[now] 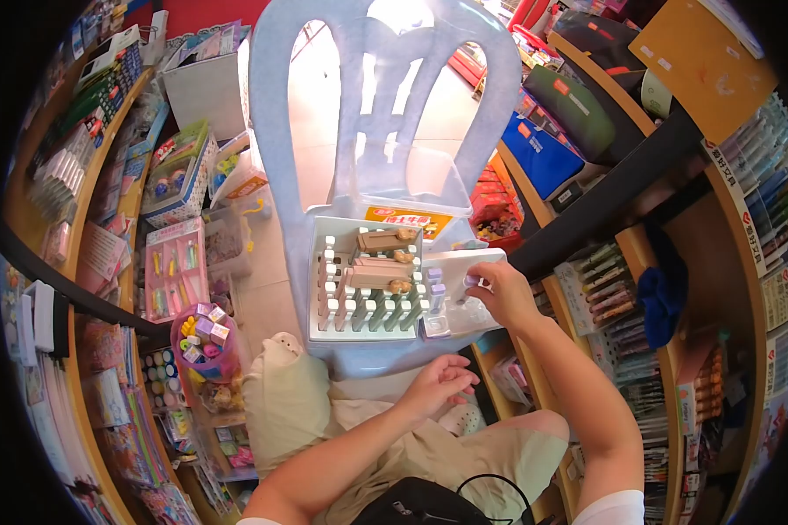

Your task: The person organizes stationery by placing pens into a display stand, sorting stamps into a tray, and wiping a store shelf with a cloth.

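My right hand [504, 294] reaches over a white tray [490, 255] and pinches a small lilac piece [471, 281], whose kind I cannot make out. Several small lilac pieces [435, 290] stand along the tray's left side. Beside it, a pale box [322, 229] holds upright white-capped sticks [369, 306] in rows. Three brown and pinkish pieces with bear-like figures [382, 277] lie across its upper part. My left hand [442, 382] hovers above my lap, loosely curled, open with nothing in it.
The box and tray rest on a light blue plastic chair [276, 114]. Behind them stands a clear plastic bin [411, 179] with an orange label. Shelves of stationery close in on both sides. A pink basket [223, 363] of small items is at the left.
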Motion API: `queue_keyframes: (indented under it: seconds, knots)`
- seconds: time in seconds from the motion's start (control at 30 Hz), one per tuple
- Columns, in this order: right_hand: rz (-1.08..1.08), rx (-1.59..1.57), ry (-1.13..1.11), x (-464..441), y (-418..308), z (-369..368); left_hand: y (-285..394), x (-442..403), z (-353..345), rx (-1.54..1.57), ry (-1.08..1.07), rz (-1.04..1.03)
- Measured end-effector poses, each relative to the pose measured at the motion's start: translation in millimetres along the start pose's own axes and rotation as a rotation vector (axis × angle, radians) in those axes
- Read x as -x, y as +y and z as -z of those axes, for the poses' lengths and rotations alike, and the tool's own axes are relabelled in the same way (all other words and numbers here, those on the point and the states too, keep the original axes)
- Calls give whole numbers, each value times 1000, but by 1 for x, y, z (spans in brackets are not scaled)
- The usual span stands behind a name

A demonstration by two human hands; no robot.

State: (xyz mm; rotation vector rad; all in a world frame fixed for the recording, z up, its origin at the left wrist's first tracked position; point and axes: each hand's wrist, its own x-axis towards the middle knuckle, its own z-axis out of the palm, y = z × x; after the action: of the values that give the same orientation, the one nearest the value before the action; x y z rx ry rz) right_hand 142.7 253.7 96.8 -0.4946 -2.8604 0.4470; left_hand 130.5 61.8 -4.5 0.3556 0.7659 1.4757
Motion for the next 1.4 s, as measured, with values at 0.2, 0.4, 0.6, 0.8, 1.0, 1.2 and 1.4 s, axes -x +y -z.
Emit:
queue_keyframes:
  seconds: [0.2, 0.4, 0.6, 0.8, 1.0, 1.2, 1.4]
  knots:
    - [60, -88, -81, 16, -21, -1, 0, 0, -4, -36, 18, 18]
    - [152, -29, -50, 20, -27, -17, 0, 1, -5, -61, 34, 22]
    - [84, -22, -102, 21, -22, -30, -3, 0, -3, -73, 27, 15]
    - [155, -8, -2, 19, -26, -29, -1, 0, -1, -67, 16, 5]
    - [98, -174, 73, 4, -70, -4, 1, 3, -2, -63, 2, 5]
    - [386, -137, 172, -28, -115, -11, 1, 2, -4, -32, -4, 14]
    - [455, -71, 164, -46, -128, -25, 7, 4, -4, -36, 15, 18]
